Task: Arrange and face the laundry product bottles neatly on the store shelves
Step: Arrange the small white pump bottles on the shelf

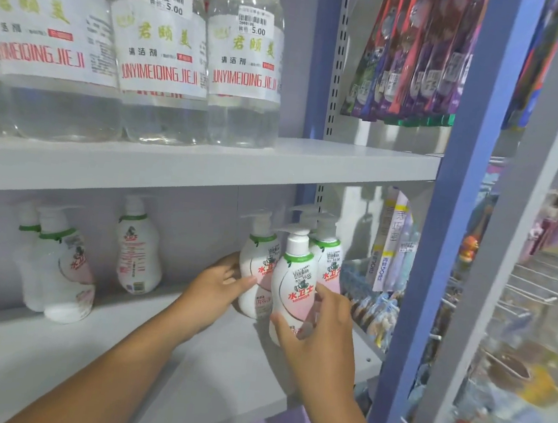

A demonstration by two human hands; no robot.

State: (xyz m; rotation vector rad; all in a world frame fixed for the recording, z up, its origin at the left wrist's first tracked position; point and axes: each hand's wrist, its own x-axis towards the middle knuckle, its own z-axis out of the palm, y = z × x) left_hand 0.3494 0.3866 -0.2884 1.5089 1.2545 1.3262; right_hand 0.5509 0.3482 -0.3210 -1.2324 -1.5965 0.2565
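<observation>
On the lower shelf (118,349), near its right end, stands a cluster of white pump bottles with green collars and pink labels. My right hand (320,332) grips the front bottle (292,281) from its right side, thumb low on its front. My left hand (218,287) holds the bottle behind it (258,261) from the left, thumb across its label. A third bottle (329,261) stands at the back right. Further left one bottle (137,251) shows its back label, and two more (65,268) stand together at the left.
The upper shelf (310,166) carries large clear jugs (244,66) with white labels and 5.00 price stickers. A blue upright (441,228) closes the bay on the right. Hanging packets (414,53) and small goods fill the racks beyond it.
</observation>
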